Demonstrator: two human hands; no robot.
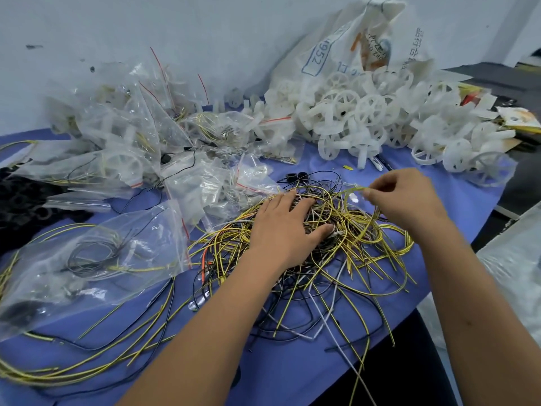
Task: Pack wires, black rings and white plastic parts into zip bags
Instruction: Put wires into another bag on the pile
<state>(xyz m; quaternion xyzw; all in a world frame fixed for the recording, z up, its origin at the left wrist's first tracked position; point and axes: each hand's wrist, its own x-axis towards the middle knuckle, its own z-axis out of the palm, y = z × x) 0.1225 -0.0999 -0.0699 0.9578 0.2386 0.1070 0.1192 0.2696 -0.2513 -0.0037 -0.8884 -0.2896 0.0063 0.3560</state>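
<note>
left hand (285, 227) presses spread on wire pile (336, 253); right hand (405, 197) pinches yellow wire (355, 189).

Bright even light, soft shadows, wide-angle edge warp, slight blur.

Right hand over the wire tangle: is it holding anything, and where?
The right hand pinches one yellow wire at the top of its raised loop. The left hand only presses on the wire pile.
</note>
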